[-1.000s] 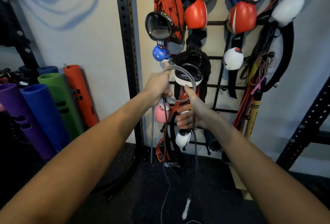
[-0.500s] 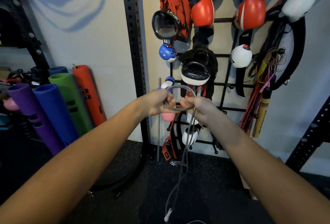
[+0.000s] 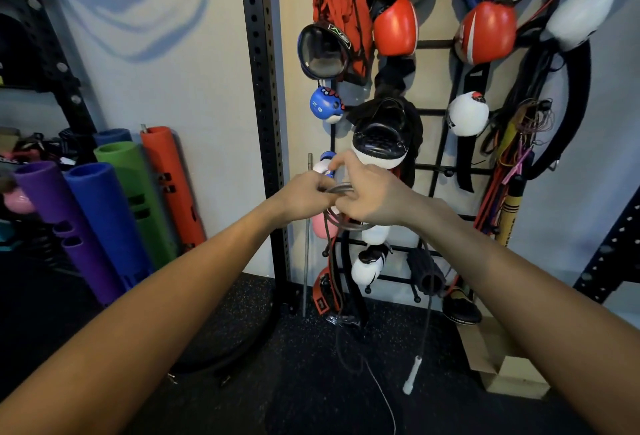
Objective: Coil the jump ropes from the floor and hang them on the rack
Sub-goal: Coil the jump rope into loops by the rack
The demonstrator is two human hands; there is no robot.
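Both hands meet in front of the black wall rack (image 3: 437, 111) and hold a thin grey jump rope (image 3: 347, 226) gathered into small loops. My left hand (image 3: 304, 194) grips the coil at its left side. My right hand (image 3: 369, 194) pinches the loops from the right, fingers curled over them. One strand hangs down from the coil to a white handle (image 3: 412, 374) dangling just above the black floor. Another thin strand trails across the floor toward the bottom edge.
The rack is crowded with red boxing gloves (image 3: 394, 26), white gloves, a black focus mitt (image 3: 379, 138), straps and other ropes (image 3: 512, 171). A black perforated steel upright (image 3: 263, 88) stands left of it. Coloured foam rollers (image 3: 104, 220) lean at the left. A cardboard box (image 3: 502, 362) sits on the floor at the right.
The large loop held high a second ago has been drawn into small tight coils between both hands. The white handle has risen off the floor and swung to the right.
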